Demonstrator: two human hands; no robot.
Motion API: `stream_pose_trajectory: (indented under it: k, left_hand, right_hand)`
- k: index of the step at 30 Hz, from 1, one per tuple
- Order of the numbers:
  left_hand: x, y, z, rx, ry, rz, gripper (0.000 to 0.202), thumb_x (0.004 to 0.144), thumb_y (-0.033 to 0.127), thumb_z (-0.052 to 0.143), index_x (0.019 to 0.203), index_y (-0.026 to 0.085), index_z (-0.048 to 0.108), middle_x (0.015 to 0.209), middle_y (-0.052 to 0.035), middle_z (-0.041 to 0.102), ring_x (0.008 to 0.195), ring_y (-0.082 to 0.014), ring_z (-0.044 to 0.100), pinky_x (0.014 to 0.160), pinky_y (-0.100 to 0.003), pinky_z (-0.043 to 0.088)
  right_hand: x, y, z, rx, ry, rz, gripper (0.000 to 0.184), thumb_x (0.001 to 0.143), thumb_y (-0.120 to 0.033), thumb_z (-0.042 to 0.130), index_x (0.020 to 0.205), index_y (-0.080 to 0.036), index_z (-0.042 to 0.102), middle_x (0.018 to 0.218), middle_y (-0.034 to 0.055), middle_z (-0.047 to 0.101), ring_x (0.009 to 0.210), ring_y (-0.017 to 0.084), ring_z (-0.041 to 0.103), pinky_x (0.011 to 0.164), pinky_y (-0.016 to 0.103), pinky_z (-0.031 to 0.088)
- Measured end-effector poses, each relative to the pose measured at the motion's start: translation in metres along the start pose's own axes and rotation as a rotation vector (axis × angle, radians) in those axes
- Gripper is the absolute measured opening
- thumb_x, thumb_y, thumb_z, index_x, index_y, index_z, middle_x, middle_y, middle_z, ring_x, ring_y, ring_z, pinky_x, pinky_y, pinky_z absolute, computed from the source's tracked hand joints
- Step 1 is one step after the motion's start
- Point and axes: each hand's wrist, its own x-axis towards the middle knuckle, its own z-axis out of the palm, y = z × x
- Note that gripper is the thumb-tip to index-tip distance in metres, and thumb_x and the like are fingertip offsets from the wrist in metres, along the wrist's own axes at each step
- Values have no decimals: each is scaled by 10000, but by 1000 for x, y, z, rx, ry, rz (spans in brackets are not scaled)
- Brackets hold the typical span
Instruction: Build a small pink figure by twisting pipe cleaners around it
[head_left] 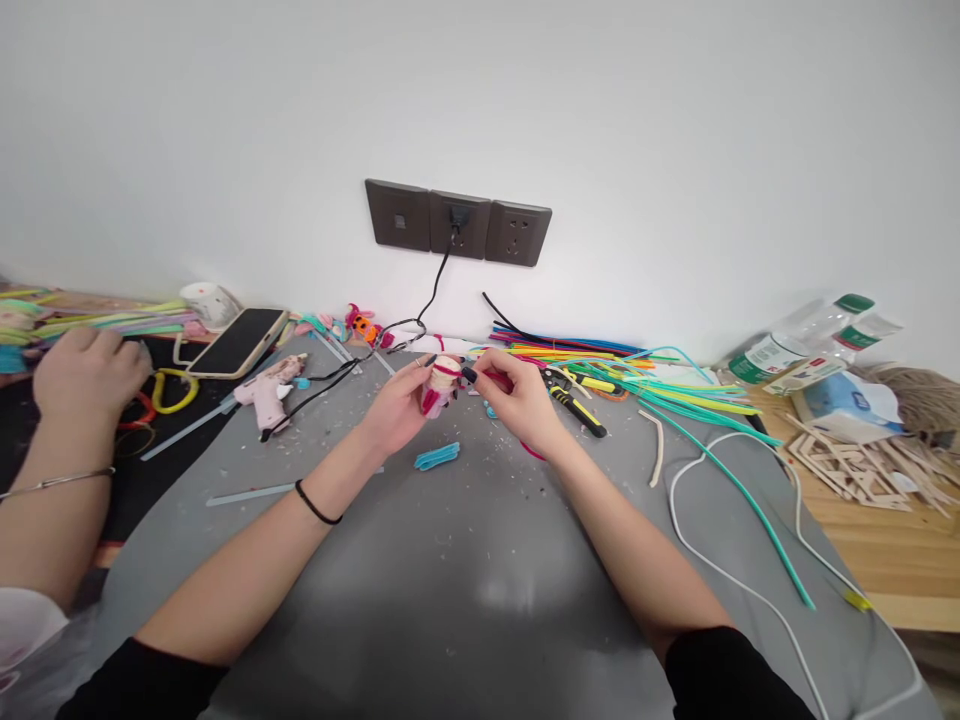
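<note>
Above the grey mat, my left hand (399,402) is closed round a small pipe-cleaner figure (444,374), cream at the top with a red band and magenta lower down. My right hand (517,395) is beside it, thumb and fingers pinched together at the figure's right side. A red pipe cleaner (533,452) shows in that hand and curves out beneath it; its tip is hidden by the fingers. Just below the hands lies a folded bundle of light blue pipe cleaner (437,456).
A pink glue gun (268,395) and a phone (238,342) lie left. Yellow-black pliers (576,405) and many coloured pipe cleaners (697,400) lie right, near bottles (772,355) and wooden sticks (847,465). Another person's hand (90,380) is at far left.
</note>
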Motion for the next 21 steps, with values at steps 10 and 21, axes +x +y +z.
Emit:
stream_pose_trajectory:
  k: [10,21]
  left_hand:
    - [-1,0,0,-33,-26,-78,141,903,200,611,949,130,724,864,-86,687,692,-152,624,606,-265,496]
    - [-2,2,1,-167,27,-156,227,916,163,530,1034,110,716,871,-104,694,753,-175,664,646,-278,532]
  right_hand:
    - [1,1,0,40,-9,-11,333,935,-493,583,771,-205,605,698,-1,519,646,146,393,621,293,306]
    - [2,6,1,72,0,0,264,917,-435,614,799,-199,625,719,1,565,654,141,422,626,290,322]
